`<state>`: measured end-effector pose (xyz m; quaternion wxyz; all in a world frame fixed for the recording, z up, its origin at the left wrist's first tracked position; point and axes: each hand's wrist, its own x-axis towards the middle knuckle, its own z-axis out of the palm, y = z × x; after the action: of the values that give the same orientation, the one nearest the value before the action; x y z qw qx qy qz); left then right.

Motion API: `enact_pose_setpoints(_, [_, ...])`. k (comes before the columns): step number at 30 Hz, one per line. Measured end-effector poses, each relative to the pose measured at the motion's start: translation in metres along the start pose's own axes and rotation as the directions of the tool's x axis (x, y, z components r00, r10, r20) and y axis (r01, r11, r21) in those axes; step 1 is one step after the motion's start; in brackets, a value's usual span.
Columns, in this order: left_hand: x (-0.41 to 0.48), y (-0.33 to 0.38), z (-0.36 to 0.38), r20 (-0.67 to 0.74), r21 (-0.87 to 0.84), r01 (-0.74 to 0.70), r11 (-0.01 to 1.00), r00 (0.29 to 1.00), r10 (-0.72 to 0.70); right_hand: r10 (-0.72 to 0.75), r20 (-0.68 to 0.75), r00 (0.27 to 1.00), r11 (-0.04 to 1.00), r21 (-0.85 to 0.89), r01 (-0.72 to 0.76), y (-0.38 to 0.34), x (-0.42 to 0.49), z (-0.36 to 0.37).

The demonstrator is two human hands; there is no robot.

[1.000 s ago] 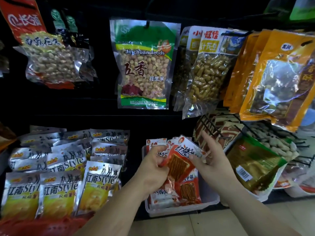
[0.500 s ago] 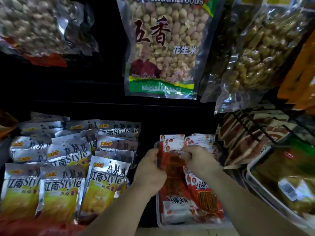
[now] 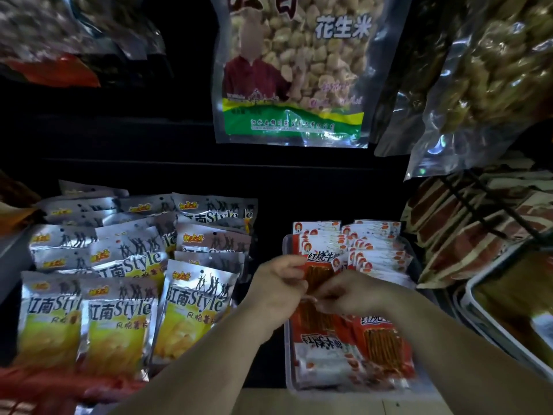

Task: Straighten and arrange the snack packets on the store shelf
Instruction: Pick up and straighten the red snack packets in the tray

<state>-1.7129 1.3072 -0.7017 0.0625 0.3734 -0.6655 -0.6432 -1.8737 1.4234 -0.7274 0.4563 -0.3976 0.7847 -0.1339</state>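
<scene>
Both hands [image 3: 276,287] [image 3: 348,293] lower now, fingers clenched on glossy red packet [image 3: 318,272].

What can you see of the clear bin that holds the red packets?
The clear bin is a shallow rectangular tray of see-through plastic with rounded corners, sitting on the dark shelf to the right of the silver and yellow packets. It is packed with red packets: upright rows at the back, others lying flat at the front. Both hands, left hand and right hand, work over its middle, holding one packet. Neither hand clearly touches the bin itself.
</scene>
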Motion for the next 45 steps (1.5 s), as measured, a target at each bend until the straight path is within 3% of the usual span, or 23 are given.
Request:
enact_pose_setpoints(5, [-0.011, -0.002, -0.018, -0.026, -0.023, 0.026, 0.999, 0.999, -0.026, 0.086, 0.027, 0.996, 0.994, 0.060, -0.088, -0.004, -0.003, 0.018])
enact_pose_setpoints(9, [-0.022, -0.001, -0.022, 0.007, -0.058, 0.037, 0.998, 0.999, -0.037, 0.108, 0.076, 0.991, 0.954, 0.271, -0.125, -0.011, 0.004, 0.036])
enact_pose_setpoints(11, [-0.027, 0.000, -0.020, 0.002, -0.076, 0.033, 0.997, 0.999, -0.033, 0.113, -0.050, 0.992, 0.926, 0.367, -0.087, -0.012, 0.006, 0.037])
enact_pose_setpoints(13, [-0.028, 0.002, -0.017, -0.017, -0.077, 0.034, 0.996, 0.999, -0.036, 0.084, -0.321, 0.943, 0.917, 0.395, 0.053, -0.013, 0.005, 0.029])
enact_pose_setpoints(15, [-0.025, 0.002, -0.015, -0.071, -0.134, 0.022, 0.991, 0.997, -0.032, 0.062, -0.559, 0.827, 0.942, 0.307, 0.137, -0.012, 0.006, 0.020])
enact_pose_setpoints(17, [-0.023, 0.005, -0.012, -0.104, -0.187, 0.029, 0.982, 0.993, -0.049, 0.019, -0.664, 0.747, 0.988, 0.129, 0.089, -0.014, 0.009, 0.014])
enact_pose_setpoints(20, [-0.016, 0.005, -0.009, -0.124, -0.129, -0.004, 0.992, 0.992, -0.012, -0.050, -0.631, 0.774, 0.992, -0.121, -0.034, -0.014, 0.021, 0.010])
enact_pose_setpoints(23, [-0.008, 0.002, -0.004, -0.139, -0.090, -0.018, 0.996, 0.990, 0.006, 0.026, -0.579, 0.815, 0.983, -0.134, -0.127, -0.015, 0.031, 0.001])
enact_pose_setpoints(32, [0.004, -0.005, -0.004, -0.116, -0.025, -0.044, 0.999, 0.992, 0.041, -0.108, -0.700, 0.706, 0.893, -0.380, -0.240, -0.017, 0.054, -0.002])
enact_pose_setpoints(36, [0.003, -0.006, -0.009, -0.132, -0.056, -0.035, 0.998, 0.991, 0.027, -0.205, -0.781, 0.589, 0.921, -0.357, -0.152, -0.003, 0.051, -0.003])
enact_pose_setpoints(41, [-0.001, 0.001, -0.008, -0.119, -0.019, -0.093, 0.995, 0.989, 0.090, -0.279, -0.808, 0.519, 0.953, -0.301, 0.044, -0.012, 0.036, -0.015])
enact_pose_setpoints(45, [-0.007, 0.014, -0.009, -0.168, 0.011, -0.218, 0.976, 0.962, 0.217, -0.264, -0.717, 0.645, 0.958, -0.115, 0.263, -0.045, -0.003, -0.029])
